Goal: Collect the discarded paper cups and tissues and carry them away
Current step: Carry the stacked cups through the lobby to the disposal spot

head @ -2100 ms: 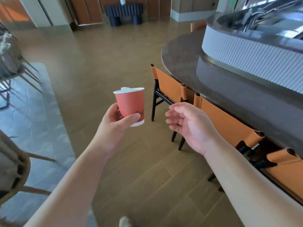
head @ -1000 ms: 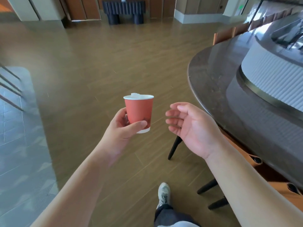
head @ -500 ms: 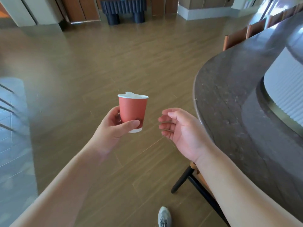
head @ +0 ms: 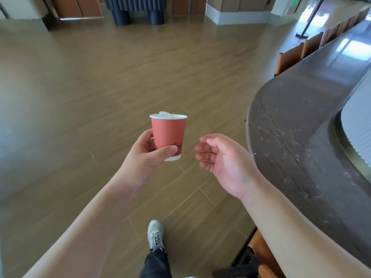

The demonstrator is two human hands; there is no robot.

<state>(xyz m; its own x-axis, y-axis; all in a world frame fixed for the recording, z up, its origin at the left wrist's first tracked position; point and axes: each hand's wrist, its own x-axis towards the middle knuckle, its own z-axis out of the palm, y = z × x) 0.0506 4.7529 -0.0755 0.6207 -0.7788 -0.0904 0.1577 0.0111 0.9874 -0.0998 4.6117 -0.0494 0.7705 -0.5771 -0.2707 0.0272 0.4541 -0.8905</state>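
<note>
My left hand (head: 147, 157) holds a red paper cup (head: 168, 135) upright in front of me, thumb across its lower front. A crumpled white tissue (head: 165, 114) pokes just above the cup's white rim. My right hand (head: 223, 161) hovers a little to the right of the cup, palm turned inward, fingers loosely curled and apart, holding nothing and not touching the cup.
A dark curved counter (head: 301, 125) runs along the right, with tan chairs (head: 289, 58) tucked against it. Wooden floor (head: 100, 77) stretches ahead to a dark bench (head: 136, 11) by the far wall. My shoe (head: 155, 235) steps forward below.
I have walked forward along the counter, which has shifted right in view, and the chairs near me have passed. Both hands keep their pose with the cup.
</note>
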